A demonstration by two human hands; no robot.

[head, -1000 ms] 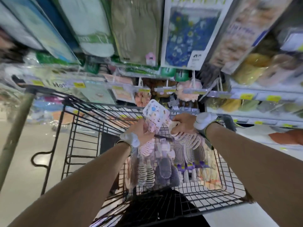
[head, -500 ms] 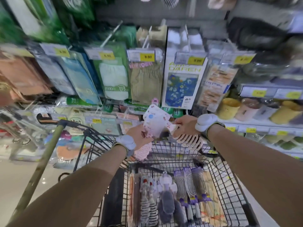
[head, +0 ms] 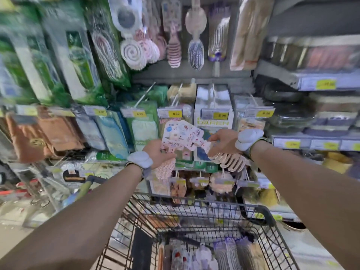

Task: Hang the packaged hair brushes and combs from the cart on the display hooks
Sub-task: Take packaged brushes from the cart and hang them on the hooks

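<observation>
Transfer step: pink brush packs [head: 181, 135] being gripped by left hand [head: 155, 152] and right hand [head: 222, 143], fanned at frame centre above cart [head: 194, 207]. Next: card holes being aligned to brush hooks [head: 192, 36] at 12 o'clock, judged.

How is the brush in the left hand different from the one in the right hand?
The left hand holds a pink brush with a dotted, bristly head; the right hand holds a pink comb with wide, open curved teeth. The brush hangs lower, the comb tilts sideways. Both are pale pink with printed cards.
</observation>
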